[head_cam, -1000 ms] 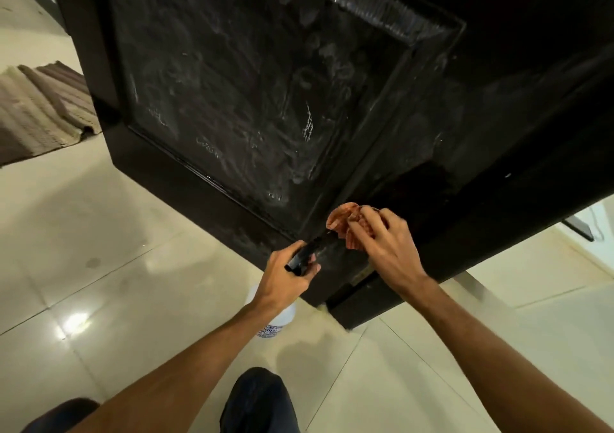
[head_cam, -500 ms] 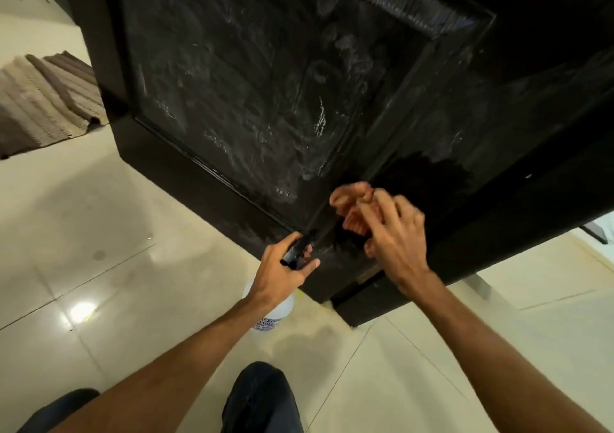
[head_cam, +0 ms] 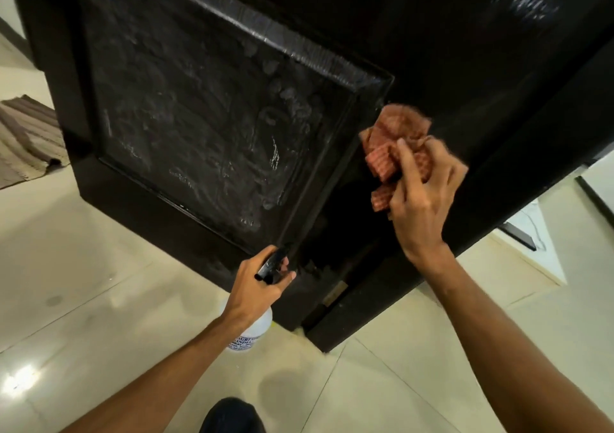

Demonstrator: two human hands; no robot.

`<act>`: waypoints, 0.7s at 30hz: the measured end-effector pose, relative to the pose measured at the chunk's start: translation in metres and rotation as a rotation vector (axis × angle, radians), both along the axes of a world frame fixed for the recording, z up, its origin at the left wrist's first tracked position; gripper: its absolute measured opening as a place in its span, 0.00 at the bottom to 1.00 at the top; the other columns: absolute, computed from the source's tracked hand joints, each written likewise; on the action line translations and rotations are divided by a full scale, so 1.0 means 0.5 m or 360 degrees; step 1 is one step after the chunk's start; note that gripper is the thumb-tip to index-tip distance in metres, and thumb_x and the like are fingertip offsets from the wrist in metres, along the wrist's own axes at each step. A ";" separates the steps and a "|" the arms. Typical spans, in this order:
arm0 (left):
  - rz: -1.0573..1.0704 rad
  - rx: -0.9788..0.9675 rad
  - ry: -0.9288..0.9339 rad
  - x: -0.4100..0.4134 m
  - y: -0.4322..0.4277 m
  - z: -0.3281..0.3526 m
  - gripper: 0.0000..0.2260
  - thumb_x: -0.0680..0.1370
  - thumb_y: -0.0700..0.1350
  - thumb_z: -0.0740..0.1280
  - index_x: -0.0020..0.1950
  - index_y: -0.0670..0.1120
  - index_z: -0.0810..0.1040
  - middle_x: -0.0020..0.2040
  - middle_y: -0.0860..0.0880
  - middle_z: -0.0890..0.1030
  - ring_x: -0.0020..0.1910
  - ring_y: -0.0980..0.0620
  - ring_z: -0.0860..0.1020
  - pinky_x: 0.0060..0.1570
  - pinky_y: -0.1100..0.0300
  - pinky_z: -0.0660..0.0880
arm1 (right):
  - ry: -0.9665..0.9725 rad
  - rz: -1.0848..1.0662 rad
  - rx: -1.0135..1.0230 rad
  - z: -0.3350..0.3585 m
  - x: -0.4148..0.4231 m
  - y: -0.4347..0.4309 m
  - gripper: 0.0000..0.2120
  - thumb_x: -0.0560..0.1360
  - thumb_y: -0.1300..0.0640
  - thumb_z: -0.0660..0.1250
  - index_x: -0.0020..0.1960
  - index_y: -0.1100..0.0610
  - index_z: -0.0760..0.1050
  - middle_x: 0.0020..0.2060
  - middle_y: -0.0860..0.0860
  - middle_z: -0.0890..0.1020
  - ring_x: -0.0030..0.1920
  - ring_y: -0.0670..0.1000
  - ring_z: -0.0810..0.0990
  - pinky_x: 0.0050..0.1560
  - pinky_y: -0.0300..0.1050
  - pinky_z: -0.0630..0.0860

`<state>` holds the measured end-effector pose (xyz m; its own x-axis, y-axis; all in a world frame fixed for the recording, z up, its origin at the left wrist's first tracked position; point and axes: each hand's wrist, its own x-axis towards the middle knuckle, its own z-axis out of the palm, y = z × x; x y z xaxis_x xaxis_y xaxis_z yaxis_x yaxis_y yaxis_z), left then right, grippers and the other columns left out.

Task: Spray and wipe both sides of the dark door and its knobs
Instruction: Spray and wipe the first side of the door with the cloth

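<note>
The dark door (head_cam: 206,126) fills the upper view, its lower recessed panel streaked with whitish spray smears. My right hand (head_cam: 422,200) grips a crumpled orange checked cloth (head_cam: 395,140) and presses it against the door's right stile beside the panel's raised edge. My left hand (head_cam: 259,286) holds a white spray bottle (head_cam: 252,333) by its black trigger head, low near the door's bottom corner. A wet dark patch shows on the stile below the cloth. No knob is in view.
Glossy cream floor tiles (head_cam: 83,283) spread below the door. A striped brown mat (head_cam: 26,140) lies at the left. A brass hinge plate (head_cam: 335,293) shows at the door's bottom edge. My dark-clad knee (head_cam: 232,416) is at the bottom centre.
My right hand has moved the cloth upward along the right stile, leaving a wet dark patch below. My left hand has stayed near the door's bottom corner with the bottle.
</note>
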<state>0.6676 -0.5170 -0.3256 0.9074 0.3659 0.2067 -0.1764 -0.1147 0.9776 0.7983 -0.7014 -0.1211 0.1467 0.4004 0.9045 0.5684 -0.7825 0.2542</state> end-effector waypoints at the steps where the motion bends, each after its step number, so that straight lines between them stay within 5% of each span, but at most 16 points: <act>1: -0.0004 -0.0002 -0.0018 -0.001 -0.004 0.005 0.09 0.73 0.38 0.79 0.49 0.46 0.81 0.41 0.51 0.85 0.46 0.52 0.85 0.53 0.56 0.82 | 0.0002 0.0024 -0.0143 -0.034 0.004 -0.006 0.14 0.82 0.64 0.63 0.67 0.64 0.78 0.66 0.61 0.68 0.60 0.63 0.68 0.61 0.55 0.68; 5: -0.0023 -0.0056 -0.0036 0.000 -0.010 0.033 0.10 0.73 0.38 0.79 0.49 0.46 0.81 0.42 0.51 0.85 0.46 0.52 0.85 0.55 0.53 0.82 | 0.0313 -0.0066 -0.1068 -0.155 -0.018 -0.037 0.31 0.66 0.62 0.81 0.66 0.63 0.75 0.65 0.64 0.74 0.60 0.66 0.74 0.57 0.58 0.78; 11: -0.0038 -0.0157 -0.0043 0.013 0.003 0.062 0.11 0.73 0.38 0.79 0.52 0.45 0.82 0.45 0.47 0.86 0.49 0.48 0.86 0.59 0.46 0.82 | -0.0030 -0.0013 -0.0049 0.105 0.008 0.041 0.16 0.81 0.63 0.63 0.68 0.63 0.77 0.69 0.56 0.64 0.62 0.61 0.64 0.62 0.53 0.69; 13: -0.0044 -0.0132 -0.0084 0.016 -0.005 0.072 0.09 0.74 0.37 0.78 0.50 0.45 0.82 0.44 0.46 0.85 0.47 0.47 0.86 0.58 0.45 0.82 | 0.0007 -0.0037 -0.0210 0.072 0.008 0.052 0.19 0.79 0.63 0.67 0.70 0.63 0.76 0.69 0.58 0.64 0.61 0.61 0.65 0.62 0.54 0.69; 17: -0.0066 -0.0103 -0.0157 0.016 -0.011 0.101 0.09 0.74 0.37 0.78 0.49 0.46 0.81 0.43 0.47 0.85 0.47 0.47 0.86 0.57 0.45 0.82 | 0.0329 -0.0109 -0.1054 -0.054 -0.026 0.001 0.35 0.63 0.59 0.83 0.67 0.62 0.76 0.68 0.62 0.67 0.58 0.65 0.70 0.53 0.59 0.79; 19: -0.0089 -0.0099 -0.0173 0.021 -0.004 0.114 0.09 0.74 0.37 0.78 0.50 0.45 0.81 0.43 0.48 0.85 0.48 0.48 0.86 0.58 0.46 0.82 | 0.0249 -0.0008 -0.0848 0.015 -0.017 -0.007 0.26 0.69 0.61 0.77 0.66 0.61 0.77 0.67 0.62 0.71 0.59 0.64 0.71 0.55 0.59 0.77; 21: -0.0085 -0.0091 -0.0187 0.020 0.000 0.121 0.09 0.74 0.38 0.78 0.50 0.46 0.82 0.43 0.47 0.85 0.48 0.48 0.85 0.58 0.46 0.82 | 0.0056 0.0001 -0.0278 0.138 -0.009 -0.007 0.17 0.79 0.62 0.67 0.67 0.61 0.78 0.67 0.63 0.73 0.61 0.61 0.69 0.61 0.55 0.71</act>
